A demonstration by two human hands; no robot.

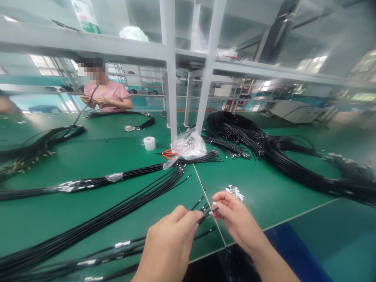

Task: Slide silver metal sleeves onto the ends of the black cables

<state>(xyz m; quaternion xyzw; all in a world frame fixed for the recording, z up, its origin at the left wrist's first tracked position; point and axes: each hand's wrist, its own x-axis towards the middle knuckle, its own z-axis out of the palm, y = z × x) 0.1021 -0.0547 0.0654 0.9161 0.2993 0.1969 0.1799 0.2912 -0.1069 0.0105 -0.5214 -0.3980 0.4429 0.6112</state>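
My left hand is closed around a few black cables, their ends sticking out past the thumb and fingers. Close by, my right hand pinches a small whitish piece at the end of one cable; the fingertips partly hide it. Just beyond the right hand lies a small heap of silvery metal pieces. Long black cables with white labels run from the lower left under my left hand. Behind them, another spread of black cables lies on the green table.
Orange-handled pliers, a clear plastic bag and a white tape roll lie near the white shelf posts. Thick cable coils cover the right side. A person in pink works across the table.
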